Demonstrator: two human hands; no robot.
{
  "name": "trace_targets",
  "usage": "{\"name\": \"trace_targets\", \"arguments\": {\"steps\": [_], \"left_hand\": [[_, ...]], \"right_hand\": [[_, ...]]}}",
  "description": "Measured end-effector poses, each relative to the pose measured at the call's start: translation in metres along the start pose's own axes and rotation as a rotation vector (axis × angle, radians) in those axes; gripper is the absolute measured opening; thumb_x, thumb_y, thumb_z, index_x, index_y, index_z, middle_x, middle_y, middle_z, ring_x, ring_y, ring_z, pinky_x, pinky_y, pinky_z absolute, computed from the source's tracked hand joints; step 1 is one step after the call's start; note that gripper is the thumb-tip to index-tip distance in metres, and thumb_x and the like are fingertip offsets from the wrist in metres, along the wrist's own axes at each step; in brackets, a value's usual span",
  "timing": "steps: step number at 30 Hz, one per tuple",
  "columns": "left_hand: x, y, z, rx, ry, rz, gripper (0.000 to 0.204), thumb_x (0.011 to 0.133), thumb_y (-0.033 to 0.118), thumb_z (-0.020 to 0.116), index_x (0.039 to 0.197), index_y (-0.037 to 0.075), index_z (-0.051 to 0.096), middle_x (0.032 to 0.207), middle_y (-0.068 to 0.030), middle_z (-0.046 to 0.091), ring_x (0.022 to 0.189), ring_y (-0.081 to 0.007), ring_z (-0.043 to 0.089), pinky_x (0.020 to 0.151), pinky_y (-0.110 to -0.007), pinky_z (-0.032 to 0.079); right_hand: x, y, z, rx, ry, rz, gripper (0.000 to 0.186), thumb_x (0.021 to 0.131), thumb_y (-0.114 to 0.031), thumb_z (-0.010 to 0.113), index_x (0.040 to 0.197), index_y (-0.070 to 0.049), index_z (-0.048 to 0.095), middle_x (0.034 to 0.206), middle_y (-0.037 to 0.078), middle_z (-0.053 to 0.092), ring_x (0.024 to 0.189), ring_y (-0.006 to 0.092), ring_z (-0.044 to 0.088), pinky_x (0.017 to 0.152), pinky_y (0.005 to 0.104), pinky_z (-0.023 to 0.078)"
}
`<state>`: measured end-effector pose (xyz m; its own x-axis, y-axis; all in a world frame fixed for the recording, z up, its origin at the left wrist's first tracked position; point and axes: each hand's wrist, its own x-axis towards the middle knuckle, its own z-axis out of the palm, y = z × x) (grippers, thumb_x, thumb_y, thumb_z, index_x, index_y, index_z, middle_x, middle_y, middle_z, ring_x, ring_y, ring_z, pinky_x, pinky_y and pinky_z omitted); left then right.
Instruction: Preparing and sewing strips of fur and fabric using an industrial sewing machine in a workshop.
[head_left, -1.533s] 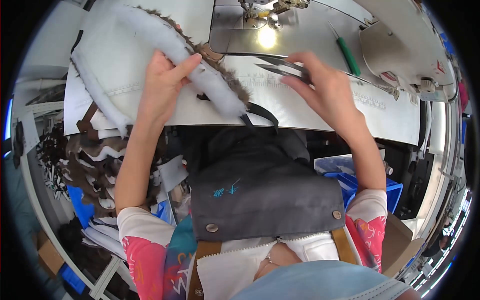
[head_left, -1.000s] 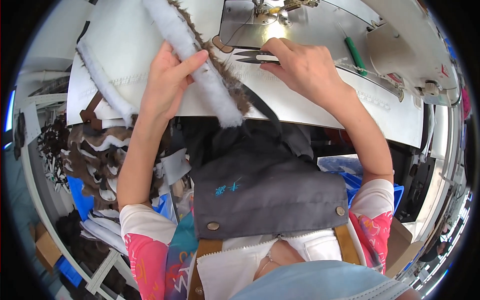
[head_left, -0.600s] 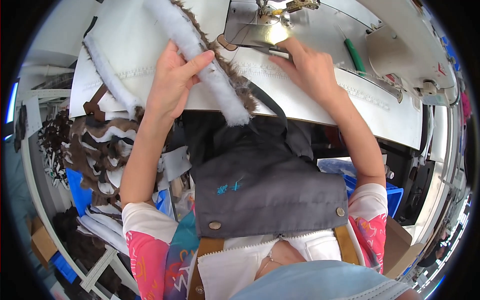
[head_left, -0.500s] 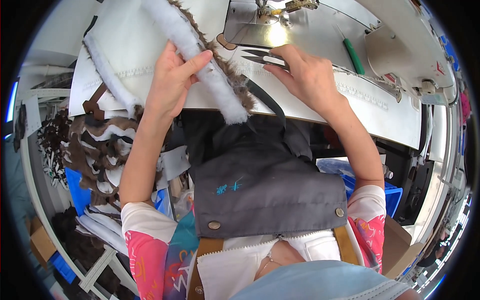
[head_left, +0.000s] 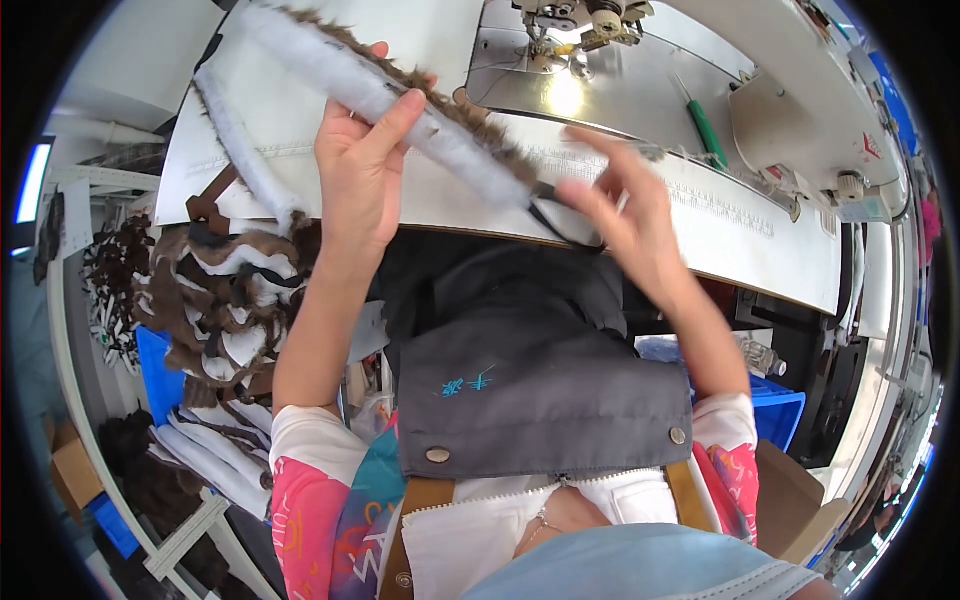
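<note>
My left hand (head_left: 360, 170) grips a long padded strip (head_left: 310, 65), white on one face with brown fur along its upper edge, slanting across the white table (head_left: 760, 250). My right hand (head_left: 625, 210) is at the strip's lower right end, smeared by motion, thumb and forefinger apart; whether it holds anything I cannot make out. A black band (head_left: 555, 225) loops from that end near the table's front edge. Behind my right hand stands the sewing machine (head_left: 800, 110) with a lit steel bed. The black snips seen earlier cannot be made out clearly.
A green-handled awl (head_left: 705, 130) lies on the bed. A second white strip (head_left: 245, 160) and brown leather pieces (head_left: 205, 210) lie at the left. Below are fur scraps (head_left: 220, 300), bundled white strips (head_left: 210, 455), a cardboard box (head_left: 75, 470) and a blue bin (head_left: 775, 415) at right.
My left hand moved slightly right, and the strip now lies more slanted, its lower end higher and rightward. My right hand dropped toward that end; the snips are no longer clearly visible in it.
</note>
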<state>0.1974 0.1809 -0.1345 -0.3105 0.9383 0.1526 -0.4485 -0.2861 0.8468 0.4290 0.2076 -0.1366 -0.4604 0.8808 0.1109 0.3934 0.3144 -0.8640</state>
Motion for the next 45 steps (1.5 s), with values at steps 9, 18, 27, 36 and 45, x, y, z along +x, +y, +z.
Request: {"name": "trace_targets", "arguments": {"steps": [9,18,27,36,45], "left_hand": [[0.025,0.017,-0.014,-0.496,-0.165,-0.217,0.033,0.092,0.043,0.049,0.076,0.014,0.046,0.057,0.0055,0.034,0.056,-0.0098,0.039,0.066,-0.029,0.041],[0.039,0.023,-0.024,-0.403,-0.122,-0.210,0.037,0.091,0.042,0.052,0.069,0.014,0.043,0.051,0.0061,0.028,0.049,-0.0083,0.033,0.058,-0.028,0.038],[0.007,0.053,-0.044,-0.396,0.126,0.134,0.033,0.092,0.043,0.049,0.106,0.012,0.051,0.100,-0.0070,0.060,0.092,-0.0181,0.056,0.081,-0.034,0.046],[-0.119,0.148,-0.060,-0.246,0.541,0.379,0.035,0.096,0.033,0.045,0.123,0.011,0.048,0.102,-0.0032,0.058,0.089,-0.0118,0.056,0.080,-0.028,0.046],[-0.322,0.229,-0.206,0.192,0.759,0.560,0.026,0.094,0.019,0.051,0.113,0.002,0.051,0.079,-0.0024,0.050,0.062,-0.0093,0.045,0.057,-0.020,0.040]], "right_hand": [[-0.066,0.012,0.059,0.328,-0.124,0.028,0.034,0.094,-0.018,0.048,0.067,0.000,0.056,0.055,0.005,0.049,0.050,0.0111,0.045,0.048,0.0270,0.035],[-0.101,0.039,0.051,0.224,-0.114,-0.109,0.033,0.091,-0.014,0.052,0.061,0.000,0.054,0.052,0.009,0.048,0.044,0.0184,0.047,0.045,0.0295,0.034],[-0.080,0.042,0.067,0.180,-0.298,-0.105,0.027,0.088,-0.022,0.058,0.072,-0.001,0.063,0.065,0.012,0.059,0.058,0.0210,0.058,0.055,0.0300,0.045],[-0.005,-0.068,0.135,0.427,-0.311,-0.695,0.049,0.082,-0.024,0.067,0.122,-0.001,0.049,0.080,0.007,0.062,0.071,0.0150,0.056,0.065,0.0258,0.044],[-0.078,-0.111,0.222,0.317,-1.329,-0.523,0.031,0.085,-0.022,0.063,0.107,0.000,0.059,0.073,0.007,0.059,0.058,0.0159,0.053,0.055,0.0270,0.041]]}}
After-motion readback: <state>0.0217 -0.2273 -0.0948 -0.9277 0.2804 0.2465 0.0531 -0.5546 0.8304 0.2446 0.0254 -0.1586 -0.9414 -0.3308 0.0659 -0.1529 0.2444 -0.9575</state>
